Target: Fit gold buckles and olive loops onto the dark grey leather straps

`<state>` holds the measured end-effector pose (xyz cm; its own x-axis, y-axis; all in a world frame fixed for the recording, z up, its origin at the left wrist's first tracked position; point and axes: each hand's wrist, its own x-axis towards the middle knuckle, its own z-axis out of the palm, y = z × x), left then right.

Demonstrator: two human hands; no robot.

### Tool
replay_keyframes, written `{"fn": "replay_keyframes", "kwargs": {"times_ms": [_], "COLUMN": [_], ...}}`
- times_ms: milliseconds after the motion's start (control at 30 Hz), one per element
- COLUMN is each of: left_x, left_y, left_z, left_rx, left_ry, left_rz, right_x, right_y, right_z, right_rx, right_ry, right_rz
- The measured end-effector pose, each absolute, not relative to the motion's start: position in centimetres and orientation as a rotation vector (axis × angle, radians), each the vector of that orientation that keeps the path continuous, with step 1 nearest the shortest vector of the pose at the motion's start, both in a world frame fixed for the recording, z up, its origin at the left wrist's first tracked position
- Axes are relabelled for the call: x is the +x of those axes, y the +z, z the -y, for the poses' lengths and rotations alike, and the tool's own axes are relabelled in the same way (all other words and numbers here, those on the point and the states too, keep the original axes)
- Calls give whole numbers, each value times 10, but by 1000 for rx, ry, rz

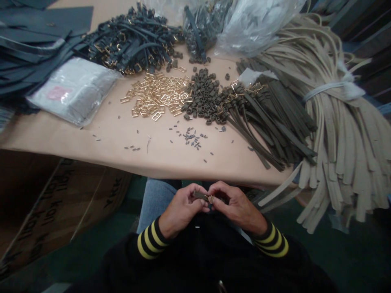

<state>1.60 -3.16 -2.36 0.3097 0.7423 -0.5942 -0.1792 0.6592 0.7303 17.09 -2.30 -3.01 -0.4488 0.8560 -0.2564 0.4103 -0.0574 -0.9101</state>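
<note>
Just off the table's front edge, above my lap, both hands meet over one dark olive strap (200, 195). My left hand (183, 207) pinches the strap between thumb and fingers. Close beside it, my right hand (236, 205) is closed at the strap's end, where something small and gold-coloured, perhaps a buckle, shows at the thumb; the fingers partly hide it. On the table ahead lie a pile of gold buckles (165, 99), a heap of olive strap loops (203, 93) and scattered small dark pins (192, 137).
Olive straps with buckles (269, 110) lie to the right, beside a large tied bundle of beige straps (332, 122). Black buckled straps (131, 44) and a plastic-wrapped packet (73, 89) are at the left. A cardboard box (76, 199) stands below the table (122, 130).
</note>
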Motion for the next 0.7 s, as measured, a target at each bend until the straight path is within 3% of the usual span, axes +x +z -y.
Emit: {"fn": "replay_keyframes", "kwargs": {"times_ms": [700], "left_x": [14], "left_y": [-28], "left_z": [31], "left_rx": [582], "left_ry": [777], "left_rz": [-1247], "right_x": [169], "right_y": [-26], "right_z": [21], "right_rx": [-1348], "right_ry": [1556], "right_rz": [1816]}}
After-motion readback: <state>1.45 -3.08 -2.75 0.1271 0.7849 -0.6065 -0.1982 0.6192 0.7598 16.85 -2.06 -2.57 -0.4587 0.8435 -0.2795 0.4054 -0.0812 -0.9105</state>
